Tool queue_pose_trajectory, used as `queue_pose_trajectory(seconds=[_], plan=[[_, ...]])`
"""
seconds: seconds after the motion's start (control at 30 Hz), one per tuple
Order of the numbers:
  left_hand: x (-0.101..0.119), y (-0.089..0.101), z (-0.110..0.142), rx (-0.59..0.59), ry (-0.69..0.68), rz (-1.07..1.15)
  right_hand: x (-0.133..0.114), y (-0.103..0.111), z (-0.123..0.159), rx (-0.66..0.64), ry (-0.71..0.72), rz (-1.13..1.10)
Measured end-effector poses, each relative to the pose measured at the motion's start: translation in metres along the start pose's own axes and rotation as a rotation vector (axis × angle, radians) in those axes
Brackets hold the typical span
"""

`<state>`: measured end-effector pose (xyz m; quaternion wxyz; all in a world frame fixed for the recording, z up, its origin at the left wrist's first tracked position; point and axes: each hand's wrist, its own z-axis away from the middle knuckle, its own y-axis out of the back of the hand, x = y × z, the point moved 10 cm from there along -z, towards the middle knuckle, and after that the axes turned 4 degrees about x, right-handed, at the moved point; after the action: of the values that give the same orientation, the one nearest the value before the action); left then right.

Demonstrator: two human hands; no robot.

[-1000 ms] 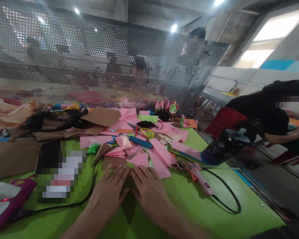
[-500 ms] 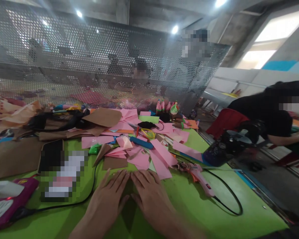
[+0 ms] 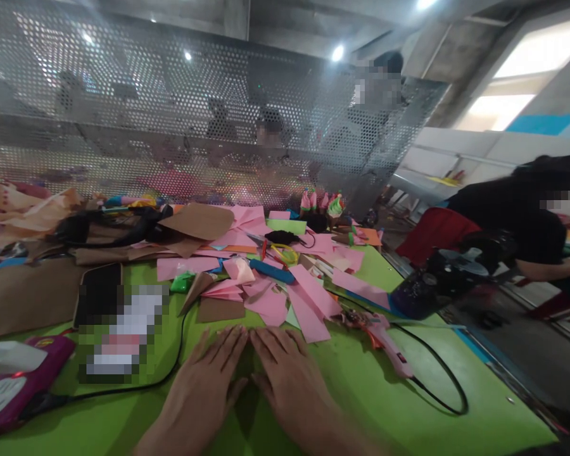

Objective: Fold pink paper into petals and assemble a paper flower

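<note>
My left hand [image 3: 209, 373] lies palm down on the green tabletop [image 3: 361, 405], fingers stretched out and holding nothing. Beside it, my right hand [image 3: 287, 370] rests flat in the same way, its fingertips close to those of the left. Just beyond the fingertips are a brown paper piece [image 3: 221, 310] and several pink paper pieces [image 3: 306, 313]. To the right of my right hand lies a pink glue gun [image 3: 389, 342] with a black cord. Left of my left hand are a dark phone [image 3: 98, 294] and a blurred-out rectangular object [image 3: 128, 335].
A purple power strip [image 3: 33, 373] sits at the left, its black cable curving toward my left hand. Paper scraps, a blue strip [image 3: 272, 271] and a yellow ring [image 3: 285, 254] cover the far side. A dark bottle [image 3: 418, 291] stands at the right edge, near a seated person [image 3: 517, 209]. A perforated metal panel [image 3: 161, 126] rises behind.
Both hands stay flat in nearly the same place. The whole view has shifted slightly; the things on the table have not visibly moved.
</note>
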<state>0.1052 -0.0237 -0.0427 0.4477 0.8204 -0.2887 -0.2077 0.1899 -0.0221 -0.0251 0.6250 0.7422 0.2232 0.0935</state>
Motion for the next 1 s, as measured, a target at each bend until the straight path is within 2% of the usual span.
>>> queue_pose_trajectory(seconds=[0.17, 0.37, 0.47, 0.57, 0.8, 1.0], plan=[[-0.005, -0.003, -0.010, -0.019, 0.038, 0.030, 0.004, 0.001, -0.007, 0.017, -0.025, 0.038], [0.002, 0.001, 0.004, -0.020, 0.006, 0.002, -0.004, 0.000, 0.003, 0.031, 0.015, 0.042], [-0.004, -0.003, -0.007, -0.057, 0.036, 0.015, 0.002, -0.002, -0.005, 0.033, -0.007, 0.057], [-0.010, -0.004, -0.018, -0.041, 0.079, 0.045, 0.006, -0.002, -0.013, 0.039, -0.016, 0.076], [-0.004, -0.002, 0.000, 0.000, 0.024, 0.045, -0.002, -0.003, -0.002, 0.035, 0.014, 0.079], [-0.010, -0.006, -0.020, 0.005, 0.050, 0.065, 0.008, -0.003, -0.015, 0.030, -0.021, 0.072]])
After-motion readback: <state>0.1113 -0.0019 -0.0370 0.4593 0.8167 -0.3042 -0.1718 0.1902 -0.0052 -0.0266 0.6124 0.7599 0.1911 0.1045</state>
